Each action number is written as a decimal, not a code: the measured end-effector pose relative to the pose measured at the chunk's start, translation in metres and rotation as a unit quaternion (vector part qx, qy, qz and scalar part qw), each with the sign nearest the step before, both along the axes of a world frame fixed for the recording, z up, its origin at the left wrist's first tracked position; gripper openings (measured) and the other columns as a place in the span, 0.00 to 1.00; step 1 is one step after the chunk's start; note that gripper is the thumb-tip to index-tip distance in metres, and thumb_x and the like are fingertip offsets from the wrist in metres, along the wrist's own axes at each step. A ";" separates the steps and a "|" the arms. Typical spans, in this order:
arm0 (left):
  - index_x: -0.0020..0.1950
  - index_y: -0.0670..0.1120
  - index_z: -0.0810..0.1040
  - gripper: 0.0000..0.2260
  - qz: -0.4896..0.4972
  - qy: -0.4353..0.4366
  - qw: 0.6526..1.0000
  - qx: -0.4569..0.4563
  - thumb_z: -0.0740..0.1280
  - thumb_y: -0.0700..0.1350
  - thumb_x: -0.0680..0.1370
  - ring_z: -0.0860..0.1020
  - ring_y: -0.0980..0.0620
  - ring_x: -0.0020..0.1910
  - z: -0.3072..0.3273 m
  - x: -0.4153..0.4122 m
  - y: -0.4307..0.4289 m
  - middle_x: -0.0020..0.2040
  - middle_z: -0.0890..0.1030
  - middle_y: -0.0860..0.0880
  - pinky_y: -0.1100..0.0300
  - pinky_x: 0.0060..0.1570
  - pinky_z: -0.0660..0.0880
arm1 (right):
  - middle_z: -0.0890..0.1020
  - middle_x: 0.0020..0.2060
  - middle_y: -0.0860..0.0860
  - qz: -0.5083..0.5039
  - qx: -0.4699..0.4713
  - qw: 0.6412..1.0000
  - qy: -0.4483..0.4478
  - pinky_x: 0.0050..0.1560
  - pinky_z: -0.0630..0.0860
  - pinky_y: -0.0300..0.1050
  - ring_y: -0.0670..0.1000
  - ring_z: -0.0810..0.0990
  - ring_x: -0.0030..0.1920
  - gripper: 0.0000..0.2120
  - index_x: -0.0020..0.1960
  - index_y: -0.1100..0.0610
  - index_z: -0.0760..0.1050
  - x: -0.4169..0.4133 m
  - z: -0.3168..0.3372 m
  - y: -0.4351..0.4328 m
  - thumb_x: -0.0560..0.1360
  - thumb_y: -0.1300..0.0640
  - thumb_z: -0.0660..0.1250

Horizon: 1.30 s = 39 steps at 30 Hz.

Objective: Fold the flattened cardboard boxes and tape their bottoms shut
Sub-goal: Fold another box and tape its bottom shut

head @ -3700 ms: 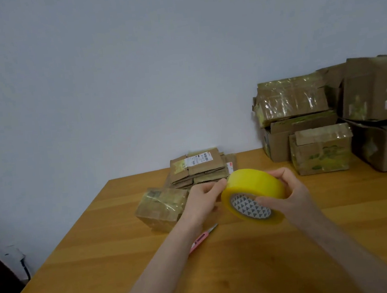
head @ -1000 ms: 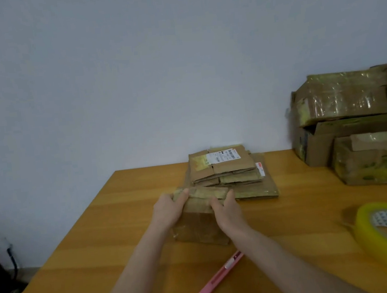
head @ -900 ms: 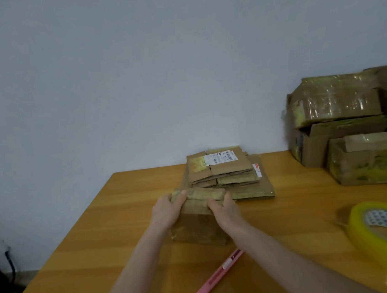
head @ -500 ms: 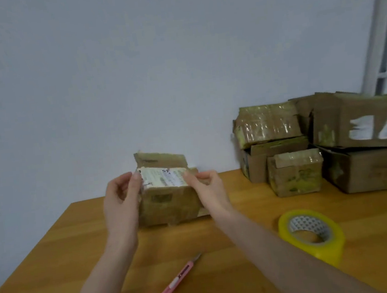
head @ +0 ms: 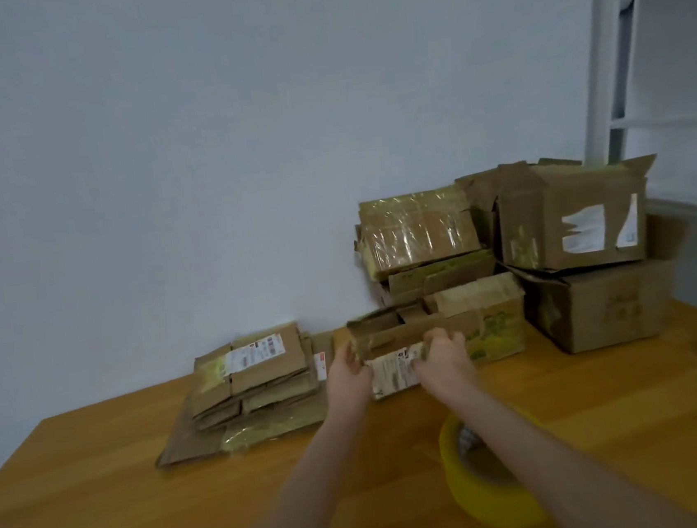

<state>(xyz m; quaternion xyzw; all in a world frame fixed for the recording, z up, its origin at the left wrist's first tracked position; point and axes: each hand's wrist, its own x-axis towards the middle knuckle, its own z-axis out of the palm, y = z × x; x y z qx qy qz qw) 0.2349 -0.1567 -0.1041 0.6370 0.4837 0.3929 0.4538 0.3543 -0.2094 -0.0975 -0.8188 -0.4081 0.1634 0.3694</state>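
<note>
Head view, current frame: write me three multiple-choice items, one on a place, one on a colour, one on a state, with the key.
1. Where is the stack of flattened boxes?
A. on the floor
B. on the table, left of the small labelled box
C. on top of the big boxes

2. What colour is the tape roll in the foreground?
A. red
B. black
C. yellow

3. What is the state of the small labelled box?
A. gripped by both hands
B. lying flat on the stack
C. sealed inside a bag

Key:
1 B, the stack lies on the wooden top, just beyond the left hand.
2 C, its outer wall is bright yellow.
3 A, the left hand and the right hand each grip one end.
</note>
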 end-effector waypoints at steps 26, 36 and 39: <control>0.73 0.44 0.64 0.28 0.139 0.201 0.969 -0.033 0.62 0.57 0.78 0.72 0.44 0.64 -0.021 -0.216 0.123 0.68 0.72 0.43 0.52 0.64 0.69 | 0.79 0.48 0.50 0.115 0.018 0.991 0.068 0.43 0.76 0.44 0.50 0.77 0.44 0.15 0.60 0.57 0.74 -0.136 -0.011 0.156 0.79 0.49 0.60; 0.77 0.47 0.54 0.39 0.237 -0.013 0.971 0.033 0.67 0.59 0.74 0.69 0.46 0.67 0.031 -0.272 0.079 0.71 0.68 0.45 0.49 0.65 0.67 | 0.80 0.49 0.47 0.263 0.115 0.913 0.289 0.41 0.75 0.36 0.44 0.77 0.46 0.14 0.57 0.53 0.74 -0.180 0.029 0.102 0.74 0.65 0.67; 0.76 0.48 0.56 0.39 0.209 0.005 0.976 0.063 0.71 0.56 0.71 0.71 0.48 0.66 0.046 -0.296 0.036 0.68 0.70 0.49 0.52 0.62 0.70 | 0.79 0.48 0.43 0.360 0.105 0.906 0.194 0.41 0.77 0.33 0.41 0.78 0.48 0.19 0.60 0.53 0.71 -0.196 0.028 0.064 0.72 0.67 0.69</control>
